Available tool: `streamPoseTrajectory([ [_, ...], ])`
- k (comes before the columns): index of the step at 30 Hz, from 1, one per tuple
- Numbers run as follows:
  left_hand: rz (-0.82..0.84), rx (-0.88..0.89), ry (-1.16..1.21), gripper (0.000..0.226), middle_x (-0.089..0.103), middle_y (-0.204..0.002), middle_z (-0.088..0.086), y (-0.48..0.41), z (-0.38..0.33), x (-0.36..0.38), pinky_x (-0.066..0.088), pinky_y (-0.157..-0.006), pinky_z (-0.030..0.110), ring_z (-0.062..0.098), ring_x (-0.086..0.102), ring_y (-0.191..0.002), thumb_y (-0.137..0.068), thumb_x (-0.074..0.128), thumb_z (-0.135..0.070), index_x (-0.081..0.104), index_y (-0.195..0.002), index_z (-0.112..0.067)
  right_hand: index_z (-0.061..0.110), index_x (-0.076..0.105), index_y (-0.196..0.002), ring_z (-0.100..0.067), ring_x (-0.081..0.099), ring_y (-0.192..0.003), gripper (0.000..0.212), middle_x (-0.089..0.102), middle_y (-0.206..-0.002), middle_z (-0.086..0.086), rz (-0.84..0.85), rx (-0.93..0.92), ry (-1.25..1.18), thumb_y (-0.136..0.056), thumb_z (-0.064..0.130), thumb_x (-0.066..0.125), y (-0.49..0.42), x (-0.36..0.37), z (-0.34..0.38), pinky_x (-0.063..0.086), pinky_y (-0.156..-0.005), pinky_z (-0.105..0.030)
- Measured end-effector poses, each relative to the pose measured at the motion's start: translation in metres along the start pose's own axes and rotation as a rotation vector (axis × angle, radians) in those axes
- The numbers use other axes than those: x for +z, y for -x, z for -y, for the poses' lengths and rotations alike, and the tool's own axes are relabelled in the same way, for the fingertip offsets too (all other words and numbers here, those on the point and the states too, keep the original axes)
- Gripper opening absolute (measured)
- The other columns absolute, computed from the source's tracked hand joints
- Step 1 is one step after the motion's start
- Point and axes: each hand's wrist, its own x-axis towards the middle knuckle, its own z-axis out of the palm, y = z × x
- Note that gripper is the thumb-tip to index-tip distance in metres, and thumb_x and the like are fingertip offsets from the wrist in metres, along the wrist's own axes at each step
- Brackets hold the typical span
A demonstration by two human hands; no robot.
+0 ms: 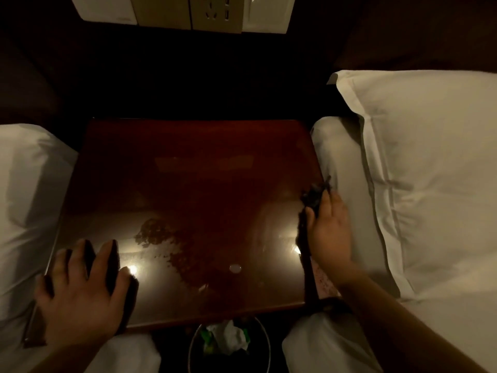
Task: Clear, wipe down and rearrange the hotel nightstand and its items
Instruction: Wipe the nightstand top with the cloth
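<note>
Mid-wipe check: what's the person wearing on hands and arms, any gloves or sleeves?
No gloves: the left hand and right hand are bare, and no sleeves show on either forearm. A dark band seems to circle the right wrist; too dim to say more.

Nightstand top (pixel 188 170) offers passage, hemmed by left bed (pixel 27 184) and right bed (pixel 338 157).

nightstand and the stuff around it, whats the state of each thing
nightstand: glossy, smeared patch near the front
left hand: flat on the front left corner, fingers spread
right hand: gripping the cloth at the right edge
cloth: dark, bunched up
bin: open, crumpled trash inside
pillow: lying on the right bed, creased
</note>
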Motion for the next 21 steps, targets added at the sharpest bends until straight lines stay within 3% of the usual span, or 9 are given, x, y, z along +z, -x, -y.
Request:
streamPoseTrajectory([
  [2,0.023,-0.006,-0.022,0.066,0.03,-0.158,0.013,0.0,-0.002,-0.003,0.02,-0.11,0.062,0.037,0.022,-0.146,-0.087,0.033,-0.059,0.039,-0.148,-0.033,0.003,0.035,-0.146,-0.032,0.031,-0.142,0.059,0.034,-0.153,-0.019,0.04,-0.076,-0.017,-0.099,0.038,0.041,0.048,0.005,0.006,0.025,-0.119,-0.042],
  [4,0.029,-0.003,-0.038,0.065,0.03,-0.157,0.014,-0.001,-0.003,-0.003,0.018,-0.111,0.063,0.037,0.022,-0.147,-0.088,0.031,-0.058,0.038,-0.148,-0.032,0.009,0.032,-0.148,-0.025,0.027,-0.144,0.063,0.031,-0.156,-0.012,0.132,-0.268,-0.026,-0.097,0.045,0.038,0.101,0.0,0.011,0.018,-0.12,-0.035],
  [6,0.051,0.009,-0.053,0.064,0.029,-0.158,0.016,-0.001,0.0,-0.002,0.016,-0.111,0.065,0.038,0.02,-0.147,-0.09,0.029,-0.056,0.035,-0.149,-0.031,0.009,0.034,-0.148,-0.023,0.026,-0.146,0.063,0.033,-0.155,-0.011,0.195,-0.428,-0.031,-0.097,0.046,0.04,0.118,-0.002,0.007,0.02,-0.12,-0.039],
  [7,0.057,0.02,-0.059,0.064,0.029,-0.157,0.017,-0.001,0.0,-0.002,0.016,-0.111,0.066,0.039,0.02,-0.147,-0.091,0.028,-0.055,0.034,-0.149,-0.03,0.009,0.035,-0.147,-0.024,0.028,-0.145,0.063,0.035,-0.154,-0.011,0.19,-0.405,-0.033,-0.097,0.046,0.043,0.116,-0.003,0.009,0.023,-0.119,-0.042],
  [10,0.046,0.046,-0.086,0.065,0.03,-0.157,0.021,0.0,0.001,-0.001,0.015,-0.111,0.068,0.043,0.021,-0.146,-0.092,0.028,-0.052,0.034,-0.151,-0.025,0.009,0.033,-0.148,-0.028,0.03,-0.143,0.062,0.037,-0.153,-0.014,0.122,-0.084,-0.131,-0.096,0.037,0.051,0.111,0.002,0.038,0.027,-0.118,-0.046],
  [11,0.044,0.049,-0.085,0.065,0.03,-0.157,0.021,0.001,-0.001,-0.001,0.015,-0.111,0.069,0.043,0.021,-0.146,-0.092,0.028,-0.052,0.034,-0.151,-0.025,0.007,0.033,-0.148,-0.028,0.029,-0.143,0.061,0.037,-0.153,-0.015,0.101,-0.093,-0.144,-0.097,0.034,0.052,0.116,0.004,0.051,0.026,-0.118,-0.045],
  [16,0.044,0.063,-0.071,0.065,0.029,-0.157,0.019,-0.001,0.003,-0.003,0.016,-0.112,0.069,0.041,0.02,-0.147,-0.093,0.029,-0.054,0.032,-0.151,-0.027,0.009,0.035,-0.147,-0.02,0.024,-0.146,0.057,0.034,-0.155,-0.01,0.147,-0.401,-0.139,-0.099,0.04,0.039,0.15,0.01,0.051,0.024,-0.117,-0.042],
  [19,0.047,0.05,-0.057,0.064,0.03,-0.158,0.017,0.001,0.002,-0.003,0.015,-0.113,0.068,0.04,0.02,-0.147,-0.093,0.028,-0.055,0.033,-0.151,-0.029,0.007,0.048,-0.138,-0.026,0.041,-0.137,0.054,0.047,-0.145,-0.013,0.206,-0.745,-0.046,-0.095,0.04,0.047,0.134,0.006,0.038,0.038,-0.111,-0.049],
  [21,0.051,0.048,-0.044,0.064,0.03,-0.158,0.017,-0.001,0.0,-0.004,0.015,-0.113,0.068,0.04,0.021,-0.147,-0.093,0.028,-0.055,0.034,-0.15,-0.028,0.003,0.057,-0.129,-0.035,0.052,-0.126,0.05,0.056,-0.135,-0.017,0.174,-0.73,-0.005,-0.092,0.036,0.055,0.099,0.007,0.043,0.043,-0.105,-0.053],
])
